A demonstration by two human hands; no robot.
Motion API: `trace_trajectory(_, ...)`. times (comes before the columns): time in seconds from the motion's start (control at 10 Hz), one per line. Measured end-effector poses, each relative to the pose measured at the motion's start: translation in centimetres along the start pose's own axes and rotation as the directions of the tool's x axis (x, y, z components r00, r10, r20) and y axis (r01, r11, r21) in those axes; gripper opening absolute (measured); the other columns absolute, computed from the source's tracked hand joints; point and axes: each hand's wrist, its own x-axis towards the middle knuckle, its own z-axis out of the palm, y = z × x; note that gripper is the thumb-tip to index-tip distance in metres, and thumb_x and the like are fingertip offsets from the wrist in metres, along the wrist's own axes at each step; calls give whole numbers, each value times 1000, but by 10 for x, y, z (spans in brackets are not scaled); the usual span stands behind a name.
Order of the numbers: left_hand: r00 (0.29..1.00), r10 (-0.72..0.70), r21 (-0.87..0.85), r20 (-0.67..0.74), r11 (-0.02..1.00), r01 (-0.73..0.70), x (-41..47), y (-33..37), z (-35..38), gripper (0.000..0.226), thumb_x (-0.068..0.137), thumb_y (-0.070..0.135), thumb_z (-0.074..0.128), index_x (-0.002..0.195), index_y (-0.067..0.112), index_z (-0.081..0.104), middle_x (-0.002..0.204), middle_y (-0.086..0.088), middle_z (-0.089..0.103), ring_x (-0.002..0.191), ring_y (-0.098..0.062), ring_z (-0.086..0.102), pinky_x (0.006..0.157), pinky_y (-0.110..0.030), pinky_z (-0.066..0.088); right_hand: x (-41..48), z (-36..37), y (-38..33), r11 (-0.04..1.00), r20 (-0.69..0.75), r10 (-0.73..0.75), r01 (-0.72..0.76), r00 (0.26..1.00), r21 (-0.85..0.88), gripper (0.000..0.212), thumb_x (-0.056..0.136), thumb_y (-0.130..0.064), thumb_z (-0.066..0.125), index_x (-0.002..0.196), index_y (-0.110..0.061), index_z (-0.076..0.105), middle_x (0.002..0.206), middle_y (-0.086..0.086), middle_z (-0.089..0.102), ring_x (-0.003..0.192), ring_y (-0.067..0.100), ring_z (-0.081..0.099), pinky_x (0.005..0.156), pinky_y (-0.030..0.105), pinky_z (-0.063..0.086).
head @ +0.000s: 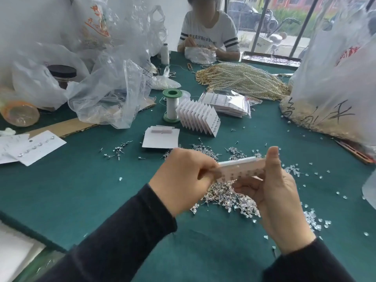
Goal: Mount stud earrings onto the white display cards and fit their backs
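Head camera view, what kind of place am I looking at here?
Probably a small jewellery assembly and packing workshop: a heap of loose silver stud earrings on the green cloth table, a fanned row of white display cards, and a pile of pearl bead strands with gold ends.

I wear a dark, almost black top with long sleeves. My left sleeve (pixel 126 231) is soft cloth that gathers in fine folds near its cuff, which closes at the wrist. My right sleeve (pixel 305 263) is the same dark cloth, with the same plain cuff. My left hand (pixel 183 178) and right hand (pixel 274 192) are bare, and the right thumbnail is short and plain.
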Motion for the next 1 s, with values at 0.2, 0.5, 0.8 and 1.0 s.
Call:
trace_trajectory(0.2, 933, -292, -130, -208, 954, 270, 92, -21, 15, 12, 76, 10, 71, 83, 1, 69, 79, -13, 71, 69, -23, 68, 64, -30, 58, 10, -14, 9, 838, -172, -305, 178, 937, -516, 35, 90, -50, 32, 103, -27, 56, 88, -7, 59, 79, 10, 59, 70, 31, 51)
trace_trajectory(0.5, 691, -693, -98, -203, 717, 690, 166, -82, 70, 28, 82, 17, 59, 100, -4, 63, 108, -14, 67, 105, -25, 60, 93, -31, 47, 15, -20, 19, 506, 47, -505, 340, 862, -793, 8, 87, -5, 57, 91, -9, 63, 78, -1, 59, 71, 6, 54, 67, 14, 42)
trace_trajectory(0.8, 764, -623, 94, -170, 761, 642, 163, -74, 73, 30, 81, 21, 57, 102, -1, 58, 106, -18, 65, 97, -31, 63, 73, -30, 48, 16, -17, 27, 340, 155, -472, 341, 868, -876, 10, 82, -8, 62, 73, -10, 63, 73, 1, 61, 69, 16, 51, 71, 33, 41)
trace_trajectory(1.0, 869, -462, 239, -176, 837, 493, 143, -61, 33, 42, 85, 42, 55, 83, 0, 62, 88, -16, 66, 82, -30, 62, 68, -31, 44, 18, -19, 32, 210, 238, -473, 370, 848, -905, 5, 77, -12, 70, 81, -11, 67, 82, 4, 67, 79, 24, 60, 77, 32, 34)
